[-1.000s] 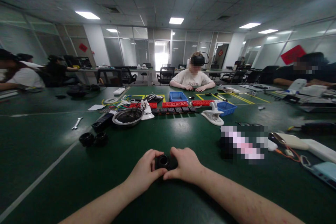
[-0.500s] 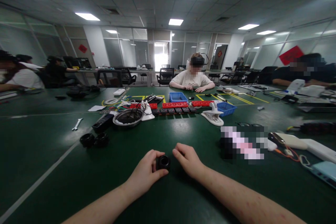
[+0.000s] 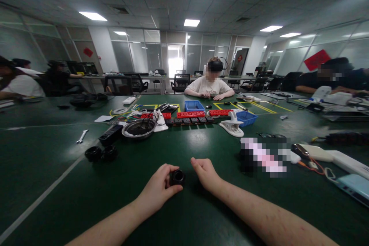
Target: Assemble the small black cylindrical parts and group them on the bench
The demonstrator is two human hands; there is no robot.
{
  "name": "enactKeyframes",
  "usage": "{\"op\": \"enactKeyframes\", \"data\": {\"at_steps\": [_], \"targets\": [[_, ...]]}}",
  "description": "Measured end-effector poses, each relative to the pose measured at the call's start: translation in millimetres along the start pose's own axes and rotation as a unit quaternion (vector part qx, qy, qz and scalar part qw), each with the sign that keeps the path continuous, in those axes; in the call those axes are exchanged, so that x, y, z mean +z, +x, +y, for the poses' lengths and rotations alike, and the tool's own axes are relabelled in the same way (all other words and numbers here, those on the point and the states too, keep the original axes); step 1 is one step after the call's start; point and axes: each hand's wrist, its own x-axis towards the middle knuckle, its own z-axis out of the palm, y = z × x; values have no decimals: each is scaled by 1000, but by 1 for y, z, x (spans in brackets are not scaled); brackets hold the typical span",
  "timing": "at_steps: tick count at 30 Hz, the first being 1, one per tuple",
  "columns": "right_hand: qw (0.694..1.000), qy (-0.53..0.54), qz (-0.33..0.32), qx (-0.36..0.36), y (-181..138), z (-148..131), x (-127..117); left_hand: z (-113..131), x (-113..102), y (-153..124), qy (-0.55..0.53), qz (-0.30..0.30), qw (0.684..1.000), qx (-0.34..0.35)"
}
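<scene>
My left hand [image 3: 160, 188] grasps the small black ring [image 3: 177, 177] between thumb and fingertips low over the green table [image 3: 57, 207], while my right hand [image 3: 205, 172] rests just beside it, fingers loose and holding nothing.

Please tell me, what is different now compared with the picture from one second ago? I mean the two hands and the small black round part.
The right hand has let go of the black ring part and drawn a little to the right, so a gap shows between them. The left hand keeps its grip on the part, low over the green table. The two black parts to the left lie as before.
</scene>
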Motion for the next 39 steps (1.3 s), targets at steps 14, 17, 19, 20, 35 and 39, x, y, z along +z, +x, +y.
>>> {"op": "enactKeyframes", "data": {"at_steps": [14,17,19,20,35,39], "targets": [[945,-97,-297,-95,8,-18,-23,-6,-15,7,0,-52,992,117],[948,-158,-265,-85,8,-18,-15,-6,-13,7,15,-51,993,106],[954,-177,-236,-54,6,-18,-10,-5,-9,6,33,-43,995,82],[955,-190,-221,-46,5,-19,-7,-5,-6,5,41,-32,996,69],[941,-195,-246,-124,4,-14,-13,-9,-9,7,-18,-65,996,58],[942,-173,-258,-127,8,-9,-16,-7,-9,7,-24,-75,996,46]]}}
